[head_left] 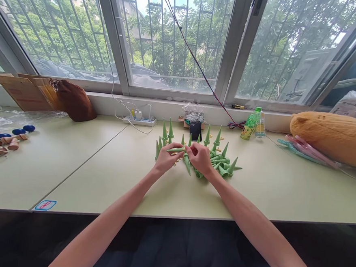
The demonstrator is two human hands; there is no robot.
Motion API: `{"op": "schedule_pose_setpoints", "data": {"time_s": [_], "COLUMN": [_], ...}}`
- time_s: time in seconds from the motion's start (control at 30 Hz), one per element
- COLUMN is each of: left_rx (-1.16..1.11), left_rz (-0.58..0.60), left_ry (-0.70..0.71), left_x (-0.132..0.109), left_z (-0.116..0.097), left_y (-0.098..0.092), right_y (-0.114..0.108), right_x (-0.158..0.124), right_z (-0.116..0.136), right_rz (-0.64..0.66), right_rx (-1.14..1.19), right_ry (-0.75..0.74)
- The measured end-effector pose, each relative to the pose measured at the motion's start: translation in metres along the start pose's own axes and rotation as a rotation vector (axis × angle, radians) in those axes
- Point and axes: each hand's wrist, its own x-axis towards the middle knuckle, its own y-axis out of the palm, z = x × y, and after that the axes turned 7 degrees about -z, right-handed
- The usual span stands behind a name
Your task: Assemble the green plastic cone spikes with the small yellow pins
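Note:
My left hand (167, 158) holds a green plastic watering spike (175, 150), which lies nearly level with its tip pointing left. At the spike's wide end, the fingers of my right hand (199, 156) are pinched together; whether they also grip a small part is hidden. Several green spikes with yellow valves stand upright behind my hands, among them one spike (216, 139) at the right. Beside my right wrist lies a heap of loose green spikes (221, 166), some with their hollow ends showing. Another spike (187, 165) points downward between my hands.
Behind the spikes lie a black phone (195, 131) and a power strip (140, 120). A green-labelled bottle (251, 123) stands at the back right, near a tan plush cushion (333, 136). On the left are a brown pouch (75, 100) and wooden pieces with blue balls (19, 131).

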Motion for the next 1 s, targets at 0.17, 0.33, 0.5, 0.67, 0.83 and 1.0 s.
{"op": "schedule_pose_setpoints", "data": {"time_s": [0.17,0.33,0.5,0.67,0.83,1.0], "left_rx": [-0.009,0.070,0.307,0.467,0.560,0.648], "left_rz": [0.003,-0.048,-0.110,-0.250,-0.343,-0.321], "left_ry": [0.028,0.066,0.200,0.361,0.442,0.419], "left_x": [0.000,-0.001,-0.003,0.002,0.018,0.047], "left_z": [-0.001,0.000,0.000,-0.010,-0.030,-0.049], "left_y": [0.002,0.003,-0.001,-0.011,-0.018,-0.013], "right_y": [0.001,0.003,0.003,0.003,0.006,0.012], "right_x": [0.001,0.002,0.002,0.000,-0.008,-0.020], "right_z": [-0.003,-0.008,-0.007,0.006,0.022,0.036], "right_rz": [-0.043,-0.059,-0.031,0.166,0.325,0.416], "right_rx": [-0.002,-0.050,-0.117,-0.175,-0.261,-0.314], "right_ry": [0.031,0.036,-0.007,-0.205,-0.374,-0.494]}}
